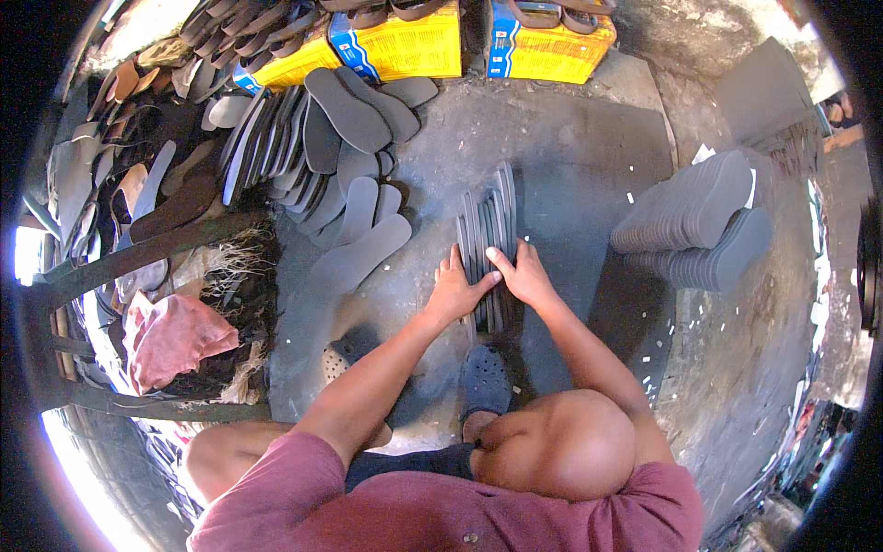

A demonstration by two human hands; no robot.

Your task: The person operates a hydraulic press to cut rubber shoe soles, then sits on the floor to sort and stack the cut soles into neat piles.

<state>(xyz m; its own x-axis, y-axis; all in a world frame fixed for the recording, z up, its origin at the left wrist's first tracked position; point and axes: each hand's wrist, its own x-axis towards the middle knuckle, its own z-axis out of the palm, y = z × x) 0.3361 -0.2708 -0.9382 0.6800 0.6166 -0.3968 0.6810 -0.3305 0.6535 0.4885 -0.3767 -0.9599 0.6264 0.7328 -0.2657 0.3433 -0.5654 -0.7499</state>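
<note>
A bundle of grey shoe soles (487, 216) stands on edge on the floor in front of me, its long sides pointing away. My left hand (457, 288) presses on the left side of the bundle and my right hand (522, 276) on the right, so the soles are squeezed between them. Both thumbs reach over the upper edges and nearly meet; the fingertips are partly hidden. To the left of my left hand, a few loose grey soles (375, 247) lie flat. Beyond my right hand rise two neat piles of soles, a taller one (685, 202) and a lower one (727, 253).
A large heap of soles (262, 147) spreads at the far left. Yellow-and-blue boxes (409, 48) with dark sandals (368, 14) on top line the back. A wooden frame (175, 248) and a pink cloth (175, 340) are at left. White scraps dot the floor at right.
</note>
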